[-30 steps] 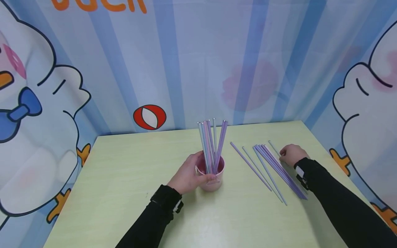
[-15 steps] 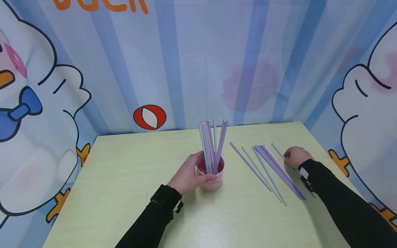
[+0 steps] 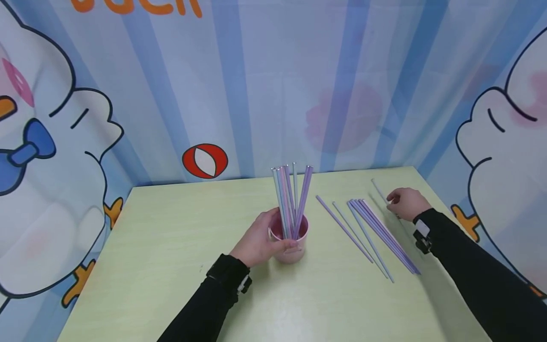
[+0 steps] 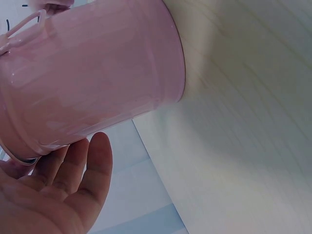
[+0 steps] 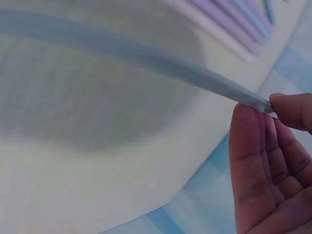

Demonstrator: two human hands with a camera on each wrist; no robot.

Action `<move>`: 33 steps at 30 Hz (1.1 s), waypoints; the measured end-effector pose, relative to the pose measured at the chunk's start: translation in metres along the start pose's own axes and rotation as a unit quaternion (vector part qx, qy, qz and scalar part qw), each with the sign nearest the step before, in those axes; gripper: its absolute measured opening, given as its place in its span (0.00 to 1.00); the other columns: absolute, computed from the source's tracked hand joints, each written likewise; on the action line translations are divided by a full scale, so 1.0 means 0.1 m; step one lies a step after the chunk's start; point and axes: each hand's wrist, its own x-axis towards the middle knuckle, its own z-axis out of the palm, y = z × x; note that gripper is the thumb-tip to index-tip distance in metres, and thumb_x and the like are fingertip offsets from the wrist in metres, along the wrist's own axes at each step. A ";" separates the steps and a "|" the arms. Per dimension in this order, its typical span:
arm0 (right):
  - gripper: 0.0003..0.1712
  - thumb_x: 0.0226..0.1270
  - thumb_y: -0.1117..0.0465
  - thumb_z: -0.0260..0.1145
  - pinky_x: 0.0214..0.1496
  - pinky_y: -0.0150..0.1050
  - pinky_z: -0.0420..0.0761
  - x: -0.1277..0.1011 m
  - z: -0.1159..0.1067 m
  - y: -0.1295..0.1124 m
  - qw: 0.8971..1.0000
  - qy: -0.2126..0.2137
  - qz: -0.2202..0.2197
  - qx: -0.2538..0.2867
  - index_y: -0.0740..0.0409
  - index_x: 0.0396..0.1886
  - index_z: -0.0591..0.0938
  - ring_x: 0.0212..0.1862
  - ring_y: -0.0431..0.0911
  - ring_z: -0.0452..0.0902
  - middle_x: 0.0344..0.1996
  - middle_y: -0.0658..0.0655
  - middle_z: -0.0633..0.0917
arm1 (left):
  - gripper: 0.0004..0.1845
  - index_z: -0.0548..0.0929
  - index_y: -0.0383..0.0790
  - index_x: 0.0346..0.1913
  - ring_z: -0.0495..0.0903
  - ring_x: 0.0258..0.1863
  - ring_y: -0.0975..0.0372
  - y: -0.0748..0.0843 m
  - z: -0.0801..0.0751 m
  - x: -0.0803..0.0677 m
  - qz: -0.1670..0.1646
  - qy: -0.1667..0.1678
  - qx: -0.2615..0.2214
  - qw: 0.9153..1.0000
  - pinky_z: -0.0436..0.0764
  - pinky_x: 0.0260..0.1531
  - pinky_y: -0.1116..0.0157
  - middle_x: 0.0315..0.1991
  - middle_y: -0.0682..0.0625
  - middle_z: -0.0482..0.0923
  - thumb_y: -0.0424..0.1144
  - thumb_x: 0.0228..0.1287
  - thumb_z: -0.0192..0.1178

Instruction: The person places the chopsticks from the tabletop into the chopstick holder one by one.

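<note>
My left hand (image 3: 258, 242) holds a small pink pail (image 3: 291, 256) upright on the table, thumb across its front and fingers round the far side. Several pastel straws (image 3: 287, 204) stand in the pail. In the left wrist view the pail wall (image 4: 97, 73) fills the upper left, above the curled fingers. At the right, my right hand (image 3: 409, 203) pinches a pale grey-blue straw (image 3: 378, 189) between thumb and fingertips, lifted off the table. The right wrist view shows this straw (image 5: 180, 70) running left from the pinch.
Several purple straws (image 3: 382, 233) lie side by side left of the right hand. Further left are a separate blue straw (image 3: 369, 240), a thin pale straw (image 3: 356, 236) and a lilac straw (image 3: 342, 225). A printed curtain (image 3: 278, 85) hangs behind the table (image 3: 179, 228).
The right hand has taken the grey-blue straw away from the purple row, first rightward, then up and forward. The left hand and pail have stayed put.
</note>
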 end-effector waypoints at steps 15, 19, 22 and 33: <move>0.28 0.65 0.42 0.64 0.31 0.61 0.77 0.89 0.20 0.19 0.974 0.092 -0.021 0.207 0.52 0.58 0.75 0.42 0.46 0.79 0.44 0.55 0.78 | 0.44 0.66 0.54 0.70 0.67 0.62 0.59 -0.01 0.01 0.01 0.005 0.000 0.004 1.000 0.65 0.64 0.52 0.60 0.58 0.69 0.54 0.49 0.75; 0.27 0.66 0.50 0.67 0.39 0.49 0.83 0.65 0.01 -0.43 0.953 0.090 -0.047 0.286 0.61 0.58 0.74 0.41 0.51 0.80 0.44 0.61 0.78 | 0.45 0.65 0.54 0.71 0.65 0.63 0.59 -0.01 0.01 0.00 0.002 0.002 0.010 1.000 0.64 0.64 0.51 0.62 0.57 0.68 0.55 0.49 0.74; 0.24 0.69 0.57 0.65 0.40 0.40 0.83 0.43 -0.15 -0.92 0.941 0.091 -0.056 0.322 0.68 0.57 0.73 0.39 0.50 0.82 0.41 0.62 0.77 | 0.46 0.65 0.53 0.71 0.65 0.63 0.60 0.00 0.01 0.00 0.001 0.003 0.012 1.000 0.65 0.64 0.52 0.62 0.56 0.68 0.54 0.49 0.75; 0.20 0.68 0.63 0.65 0.44 0.41 0.83 0.31 -0.19 -1.60 0.893 0.120 -0.050 0.430 0.70 0.55 0.73 0.38 0.46 0.81 0.39 0.59 0.77 | 0.47 0.64 0.54 0.71 0.64 0.64 0.59 -0.01 0.00 0.01 -0.010 0.005 0.015 1.000 0.65 0.64 0.52 0.63 0.56 0.67 0.54 0.48 0.75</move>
